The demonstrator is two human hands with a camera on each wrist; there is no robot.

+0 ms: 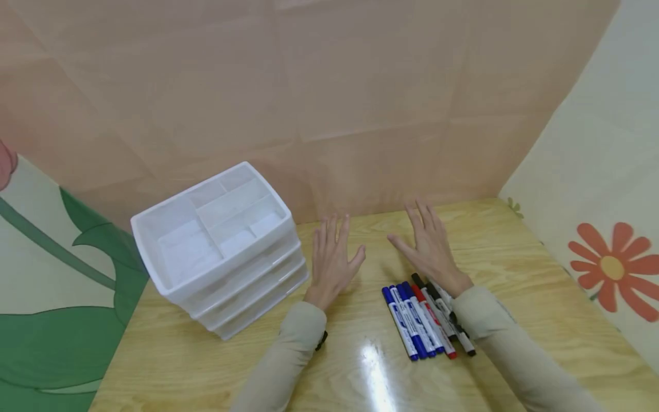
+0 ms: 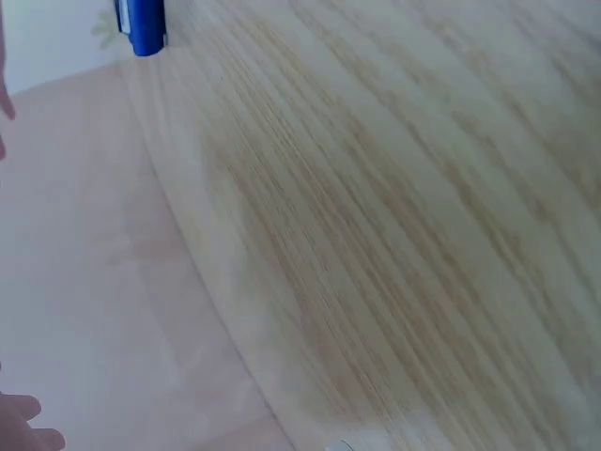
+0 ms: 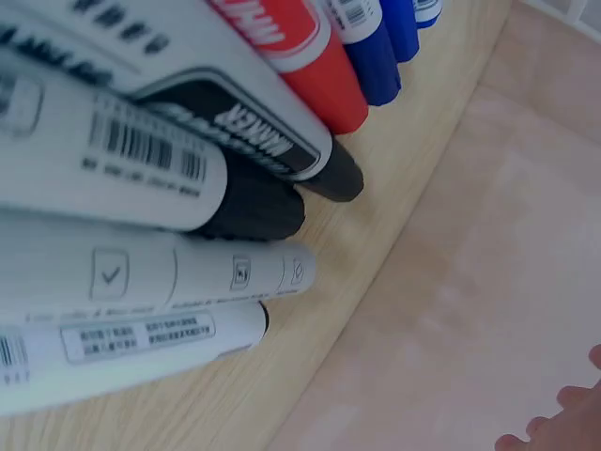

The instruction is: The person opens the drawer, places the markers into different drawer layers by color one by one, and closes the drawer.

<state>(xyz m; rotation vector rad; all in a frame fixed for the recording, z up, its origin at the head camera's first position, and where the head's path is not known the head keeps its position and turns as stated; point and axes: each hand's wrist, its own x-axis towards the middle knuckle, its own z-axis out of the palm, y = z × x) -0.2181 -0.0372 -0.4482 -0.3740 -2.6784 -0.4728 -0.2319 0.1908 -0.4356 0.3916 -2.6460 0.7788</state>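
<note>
Both hands are held out with straight, spread fingers and hold nothing. The left hand [image 1: 332, 260] is just right of a white plastic drawer unit [image 1: 221, 257] with a divided top tray. Beyond the far ends of a row of markers, the right hand [image 1: 429, 249] stretches forward, its sleeve covering part of the row. Blue markers [image 1: 404, 323] lie at the left, a red marker [image 1: 435, 323] beside them, then black markers [image 1: 437, 306]. Close up in the right wrist view are a black-capped marker [image 3: 160, 150] and the red marker's cap [image 3: 324, 89].
The wooden table [image 1: 360, 377] meets a pinkish-beige backdrop [image 1: 370, 114] at its far edge. Flower-patterned panels flank it: green leaves [image 1: 46, 343] at left, a red flower [image 1: 612, 269] at right.
</note>
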